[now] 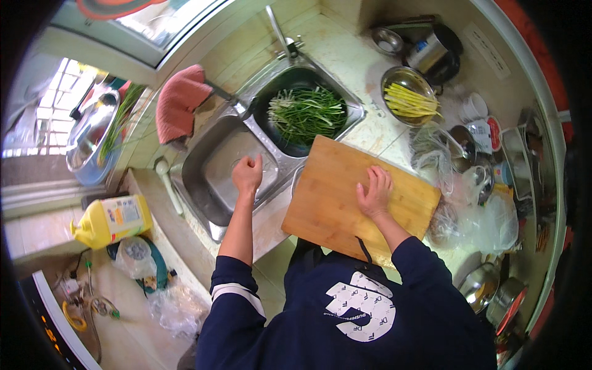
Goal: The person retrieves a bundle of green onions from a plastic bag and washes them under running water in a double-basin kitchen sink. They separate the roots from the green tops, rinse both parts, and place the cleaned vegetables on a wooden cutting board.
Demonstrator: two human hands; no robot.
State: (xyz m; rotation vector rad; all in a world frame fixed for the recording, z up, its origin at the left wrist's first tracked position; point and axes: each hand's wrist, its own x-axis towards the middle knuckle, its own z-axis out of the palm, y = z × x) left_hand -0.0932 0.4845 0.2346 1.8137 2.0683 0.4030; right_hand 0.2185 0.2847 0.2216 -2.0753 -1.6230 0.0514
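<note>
My right hand [375,192] rests flat on a bamboo cutting board [337,189], its fingers slightly spread and holding nothing. The board lies tilted across the counter, with one corner over the edge of the sink. Over the left sink basin [217,171] is my left hand [247,175], fingers curled in and thumb out, with nothing visible in it. That basin looks wet. Long green garlic chives [310,113] with pale ends fill the right basin [263,95], just beyond the board's far corner.
A metal bowl of yellow stalks [410,104] stands behind the board. Plastic bags [490,217] crowd its right side. The faucet [280,34] rises behind the sink. A pink cloth [180,101], a yellow jug [113,219] and a white-handled brush [169,185] are at left.
</note>
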